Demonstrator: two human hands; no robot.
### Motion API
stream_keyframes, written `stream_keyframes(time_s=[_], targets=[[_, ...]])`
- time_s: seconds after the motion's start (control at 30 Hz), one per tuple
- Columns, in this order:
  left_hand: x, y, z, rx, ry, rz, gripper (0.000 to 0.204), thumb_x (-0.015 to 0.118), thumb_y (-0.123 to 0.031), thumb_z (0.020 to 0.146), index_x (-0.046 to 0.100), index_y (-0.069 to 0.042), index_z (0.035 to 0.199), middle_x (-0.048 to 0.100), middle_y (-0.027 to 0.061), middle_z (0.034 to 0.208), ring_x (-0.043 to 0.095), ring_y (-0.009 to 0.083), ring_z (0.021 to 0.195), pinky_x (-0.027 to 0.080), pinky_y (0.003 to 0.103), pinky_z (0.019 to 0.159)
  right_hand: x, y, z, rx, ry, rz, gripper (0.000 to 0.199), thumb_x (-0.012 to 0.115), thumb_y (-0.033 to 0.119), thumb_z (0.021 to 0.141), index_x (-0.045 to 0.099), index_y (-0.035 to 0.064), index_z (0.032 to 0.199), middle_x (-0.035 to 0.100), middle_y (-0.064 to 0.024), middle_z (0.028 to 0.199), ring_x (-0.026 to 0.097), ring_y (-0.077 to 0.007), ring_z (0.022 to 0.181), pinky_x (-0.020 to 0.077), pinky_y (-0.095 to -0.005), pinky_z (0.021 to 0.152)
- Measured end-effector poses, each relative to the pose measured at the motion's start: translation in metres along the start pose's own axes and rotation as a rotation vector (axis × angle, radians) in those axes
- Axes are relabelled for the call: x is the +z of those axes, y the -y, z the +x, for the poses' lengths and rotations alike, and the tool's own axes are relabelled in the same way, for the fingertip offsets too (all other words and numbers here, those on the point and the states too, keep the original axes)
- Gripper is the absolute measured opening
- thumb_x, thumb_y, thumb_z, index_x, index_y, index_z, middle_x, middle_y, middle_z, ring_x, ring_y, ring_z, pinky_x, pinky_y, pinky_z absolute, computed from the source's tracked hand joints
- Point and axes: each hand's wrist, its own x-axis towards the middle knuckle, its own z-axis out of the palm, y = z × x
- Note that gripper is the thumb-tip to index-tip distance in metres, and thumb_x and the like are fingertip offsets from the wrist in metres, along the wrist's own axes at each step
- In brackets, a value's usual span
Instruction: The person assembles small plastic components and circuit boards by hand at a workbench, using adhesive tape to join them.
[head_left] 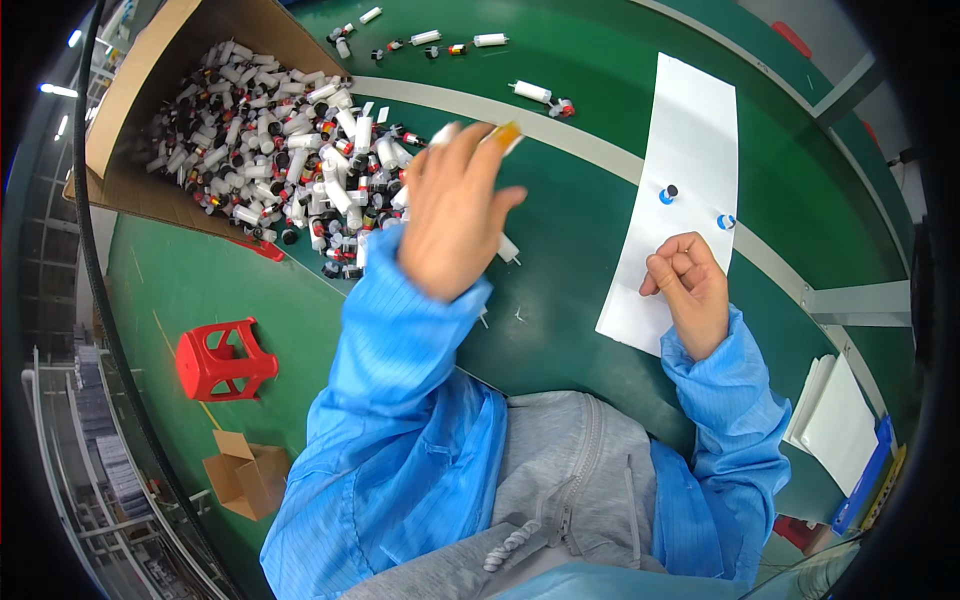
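My left hand [455,210] is raised over the green table [570,230], blurred, with a small white tube with an orange end [500,135] pinched at its fingertips. It hovers at the right edge of a heap of small white, black and red tubes [290,160] spilling from a tipped cardboard box [140,100]. My right hand [690,285] rests curled in a loose fist on the lower part of a white paper sheet [680,150]; whether anything is inside it I cannot see. Two small blue-and-black caps [668,192] stand on the sheet just above it.
A few loose tubes [530,92] lie at the table's far side. A red plastic stool [225,358] and a small open cardboard box [245,478] stand on the floor at left. White sheets and a blue folder [850,440] lie at the right.
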Motion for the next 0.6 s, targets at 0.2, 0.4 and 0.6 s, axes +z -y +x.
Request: stream_keyframes(time_s=[0.2, 0.4, 0.6], targets=[[-0.03, 0.019, -0.092, -0.24, 0.337, 0.335, 0.09, 0.071, -0.052, 0.073, 0.034, -0.012, 0.146, 0.022, 0.0187, 0.155, 0.035, 0.0444, 0.133, 0.018, 0.074, 0.101, 0.002, -0.005, -0.002, 0.048, 0.055, -0.053, 0.009, 0.057, 0.003, 0.093, 0.051, 0.0019, 0.1, 0.063, -0.0055, 0.078, 0.059, -0.011, 0.076, 0.0463, -0.0246, 0.073], [-0.007, 0.036, -0.144, -0.246, 0.164, 0.045, 0.129, 0.084, -0.053, 0.049, 0.02, -0.006, 0.151, -0.002, 0.0322, 0.154, 0.012, 0.057, 0.138, 0.01, 0.068, 0.108, 0.025, 0.03, -0.003, -0.123, 0.394, -0.541, 0.03, 0.065, 0.002, 0.084, 0.055, 0.0, 0.113, 0.062, -0.0114, 0.099, 0.062, -0.021, 0.087, 0.0494, -0.0302, 0.08], [0.017, 0.014, -0.103, -0.162, 0.302, -0.03, 0.126, 0.088, -0.046, 0.053, 0.019, -0.008, 0.151, -0.007, 0.0378, 0.151, 0.017, 0.0654, 0.13, 0.018, 0.065, 0.108, 0.086, 0.01, 0.04, -0.487, 0.503, -1.036, 0.055, 0.066, 0.0, 0.08, 0.048, 0.0062, 0.132, 0.043, -0.0219, 0.135, 0.05, -0.0382, 0.12, 0.0456, -0.0409, 0.097]])
